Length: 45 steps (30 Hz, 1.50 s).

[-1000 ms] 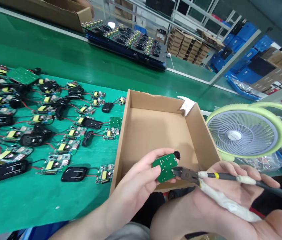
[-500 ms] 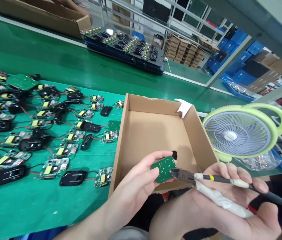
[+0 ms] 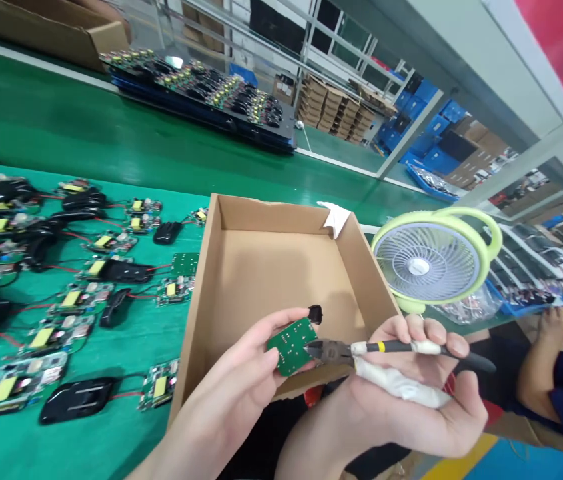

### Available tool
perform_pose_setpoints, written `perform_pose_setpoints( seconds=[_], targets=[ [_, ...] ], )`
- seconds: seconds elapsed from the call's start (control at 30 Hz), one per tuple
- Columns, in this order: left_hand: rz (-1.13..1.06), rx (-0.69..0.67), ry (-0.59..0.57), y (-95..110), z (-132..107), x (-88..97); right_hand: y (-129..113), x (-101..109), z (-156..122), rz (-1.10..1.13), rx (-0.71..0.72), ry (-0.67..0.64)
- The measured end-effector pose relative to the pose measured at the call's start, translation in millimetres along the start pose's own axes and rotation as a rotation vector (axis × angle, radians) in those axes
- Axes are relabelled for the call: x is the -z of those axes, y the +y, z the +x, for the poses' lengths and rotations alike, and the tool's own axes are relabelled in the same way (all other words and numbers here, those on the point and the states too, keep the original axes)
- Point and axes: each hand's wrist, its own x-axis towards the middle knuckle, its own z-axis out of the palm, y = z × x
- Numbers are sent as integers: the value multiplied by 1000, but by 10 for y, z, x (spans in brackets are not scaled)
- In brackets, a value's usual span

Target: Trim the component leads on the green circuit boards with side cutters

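Note:
My left hand [image 3: 241,380] pinches a small green circuit board [image 3: 292,345] with a black part [image 3: 315,313] at its top, solder side up, over the near edge of an open cardboard box [image 3: 201,267]. My right hand [image 3: 401,393] grips side cutters [image 3: 341,351] with cloth-wrapped handles. The cutter jaws touch the board's right edge.
Several circuit boards [image 3: 71,297] wired to black plug shells [image 3: 78,399] lie on the green mat at left. A green desk fan [image 3: 431,257] stands right of the box. A dark tray of boards [image 3: 201,93] sits at the back. Another person's hand [image 3: 558,320] is at far right.
The view has swung right, so box, fan and boards sit further left. My hands keep the board and cutters together; my right fingers have curled tighter round the handles.

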Motion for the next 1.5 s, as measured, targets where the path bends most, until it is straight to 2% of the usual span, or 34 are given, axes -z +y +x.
perform_pose_setpoints(
  seconds=[0.2,0.43,0.8,1.2,1.5],
  targets=[
    [-6,44,30,10,-41,-39,12,-6,-36,-35,16,77],
    [-9,44,25,9,-37,-36,19,-4,-28,-42,58,-1],
    [5,48,23,15,-23,-27,25,-6,-15,-38,24,65],
    [-8,-91,-90,-78,60,81,12,88,9,-14,-8,22],
    [-26,-139,-143,-137,97,127,-4,8,9,22,-20,78]
  ],
)
